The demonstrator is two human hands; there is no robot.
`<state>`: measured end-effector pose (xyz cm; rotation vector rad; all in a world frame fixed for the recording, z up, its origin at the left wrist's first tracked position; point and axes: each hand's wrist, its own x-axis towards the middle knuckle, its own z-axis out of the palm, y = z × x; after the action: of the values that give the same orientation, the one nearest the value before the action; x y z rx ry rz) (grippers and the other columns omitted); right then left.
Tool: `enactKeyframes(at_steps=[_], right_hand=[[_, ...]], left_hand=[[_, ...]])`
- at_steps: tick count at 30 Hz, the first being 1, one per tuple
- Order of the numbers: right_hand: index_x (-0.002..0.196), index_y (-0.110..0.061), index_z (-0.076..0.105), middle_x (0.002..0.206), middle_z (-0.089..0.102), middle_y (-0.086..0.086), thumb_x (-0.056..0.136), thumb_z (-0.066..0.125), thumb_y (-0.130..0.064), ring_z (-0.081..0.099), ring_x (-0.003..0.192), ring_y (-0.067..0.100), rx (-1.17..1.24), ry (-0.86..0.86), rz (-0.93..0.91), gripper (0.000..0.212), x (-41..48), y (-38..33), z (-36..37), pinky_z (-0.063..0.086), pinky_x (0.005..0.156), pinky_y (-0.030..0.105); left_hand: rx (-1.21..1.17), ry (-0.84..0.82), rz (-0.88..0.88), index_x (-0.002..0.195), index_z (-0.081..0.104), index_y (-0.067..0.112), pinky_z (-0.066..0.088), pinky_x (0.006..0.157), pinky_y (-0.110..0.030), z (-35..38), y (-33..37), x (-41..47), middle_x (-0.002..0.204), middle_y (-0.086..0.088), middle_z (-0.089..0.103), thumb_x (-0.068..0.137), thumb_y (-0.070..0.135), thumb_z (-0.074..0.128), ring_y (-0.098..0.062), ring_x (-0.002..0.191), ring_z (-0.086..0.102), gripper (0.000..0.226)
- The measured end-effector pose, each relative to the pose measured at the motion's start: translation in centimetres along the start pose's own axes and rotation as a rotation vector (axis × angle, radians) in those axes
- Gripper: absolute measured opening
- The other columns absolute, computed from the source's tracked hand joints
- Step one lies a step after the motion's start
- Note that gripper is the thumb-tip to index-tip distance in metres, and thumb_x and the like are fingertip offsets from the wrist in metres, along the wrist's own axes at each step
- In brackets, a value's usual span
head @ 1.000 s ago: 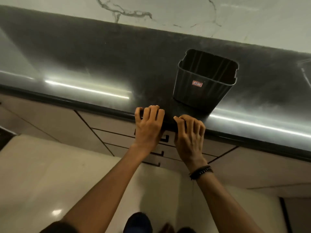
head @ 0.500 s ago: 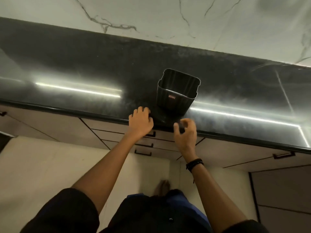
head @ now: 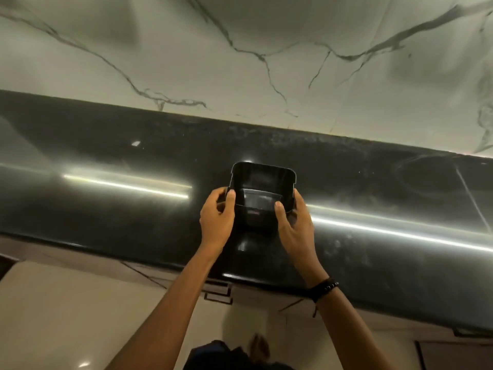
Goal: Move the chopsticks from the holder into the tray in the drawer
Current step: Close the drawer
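The one black holder (head: pixel 262 196) on the counter (head: pixel 133 209) looks dim inside, contents unclear. Two hands, left hand (head: pixel 216 220) and right hand (head: pixel 294 225), clasp its sides.

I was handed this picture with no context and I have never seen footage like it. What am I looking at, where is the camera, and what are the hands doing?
There is no machine here. A camera worn on a person's head looks forward and down, so the two bare arms reach out from the bottom of the picture. The left hand and the right hand, which has a dark wristband, grip the two sides of a black holder. The holder is on a dark glossy counter below a marble wall. I see no chopsticks in it. Drawers with handles sit under the counter's edge and look closed.
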<state>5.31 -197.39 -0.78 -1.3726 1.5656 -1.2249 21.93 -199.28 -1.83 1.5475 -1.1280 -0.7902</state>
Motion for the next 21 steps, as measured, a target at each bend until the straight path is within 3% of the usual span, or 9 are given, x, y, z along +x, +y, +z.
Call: enactKeyframes(at_steps=[4, 8, 10, 12, 14, 15, 18, 21], right_hand=[[0.137, -0.018, 0.043, 0.108, 0.06, -0.018, 0.092, 0.066, -0.029, 0.063, 0.102, -0.003, 0.069, -0.011, -0.001, 0.051, 7.0, -2.0, -1.0, 0.056, 0.095, 0.037], [0.131, -0.016, 0.04, 0.115, 0.061, -0.002, 0.09, 0.069, -0.026, 0.064, 0.109, 0.019, 0.132, -0.059, 0.035, 0.051, 14.6, -3.0, -1.2, 0.056, 0.095, 0.044], [0.131, -0.016, 0.038, 0.117, 0.059, 0.002, 0.091, 0.069, -0.026, 0.063, 0.112, 0.022, 0.131, -0.091, 0.065, 0.051, 17.9, -2.9, -1.0, 0.057, 0.09, 0.035], [0.133, -0.014, 0.037, 0.109, 0.058, -0.006, 0.091, 0.068, -0.026, 0.063, 0.103, 0.012, 0.104, -0.114, 0.093, 0.053, 20.5, -2.5, -0.8, 0.057, 0.071, 0.019], [0.136, -0.01, 0.036, 0.105, 0.055, -0.013, 0.092, 0.068, -0.025, 0.06, 0.091, 0.004, 0.075, -0.119, 0.121, 0.056, 22.4, -1.9, -0.6, 0.052, 0.059, 0.011], [0.137, -0.009, 0.036, 0.107, 0.055, -0.012, 0.092, 0.067, -0.024, 0.059, 0.09, 0.003, 0.065, -0.117, 0.136, 0.056, 23.2, -1.5, -0.6, 0.052, 0.059, 0.012], [0.138, -0.008, 0.035, 0.125, 0.054, 0.004, 0.092, 0.067, -0.021, 0.056, 0.102, 0.012, 0.038, -0.12, 0.191, 0.057, 24.8, -0.5, -0.4, 0.051, 0.078, 0.021], [0.139, -0.007, 0.032, 0.132, 0.052, 0.01, 0.094, 0.064, -0.02, 0.052, 0.103, 0.013, -0.007, -0.142, 0.227, 0.057, 25.4, 0.5, -0.2, 0.048, 0.077, 0.022]], left_hand=[[-0.048, -0.039, 0.022, 0.116, 0.06, 0.026, 0.054, 0.089, -0.04, 2.3, 3.5, 5.2, 0.104, 0.008, 0.066, 0.095, 0.045, 0.049, -0.007, 0.097, 0.063, 0.03], [-0.032, -0.11, 0.039, 0.127, 0.056, 0.02, 0.05, 0.097, -0.042, 5.2, 6.5, 12.1, 0.116, -0.001, 0.063, 0.098, 0.041, 0.044, -0.015, 0.109, 0.06, 0.038], [-0.013, -0.165, 0.014, 0.129, 0.055, 0.016, 0.048, 0.099, -0.045, 6.6, 7.3, 15.5, 0.119, -0.006, 0.062, 0.101, 0.036, 0.041, -0.021, 0.112, 0.058, 0.037], [-0.002, -0.204, -0.042, 0.131, 0.054, 0.015, 0.046, 0.101, -0.047, 7.8, 7.5, 18.3, 0.123, -0.008, 0.061, 0.101, 0.034, 0.039, -0.024, 0.115, 0.057, 0.038], [0.031, -0.25, -0.11, 0.136, 0.05, 0.015, 0.042, 0.105, -0.047, 8.9, 7.2, 20.1, 0.131, -0.009, 0.058, 0.101, 0.033, 0.04, -0.025, 0.122, 0.053, 0.041], [0.061, -0.282, -0.136, 0.139, 0.047, 0.014, 0.04, 0.106, -0.047, 9.4, 6.8, 20.8, 0.135, -0.009, 0.055, 0.101, 0.032, 0.04, -0.025, 0.126, 0.05, 0.042], [0.12, -0.362, -0.189, 0.139, 0.047, 0.014, 0.04, 0.106, -0.046, 10.3, 5.8, 21.9, 0.133, -0.01, 0.055, 0.102, 0.029, 0.039, -0.027, 0.125, 0.05, 0.04], [0.157, -0.387, -0.184, 0.131, 0.053, 0.018, 0.044, 0.096, -0.038, 11.0, 4.4, 22.5, 0.122, -0.007, 0.06, 0.102, 0.027, 0.039, -0.022, 0.113, 0.055, 0.034]])
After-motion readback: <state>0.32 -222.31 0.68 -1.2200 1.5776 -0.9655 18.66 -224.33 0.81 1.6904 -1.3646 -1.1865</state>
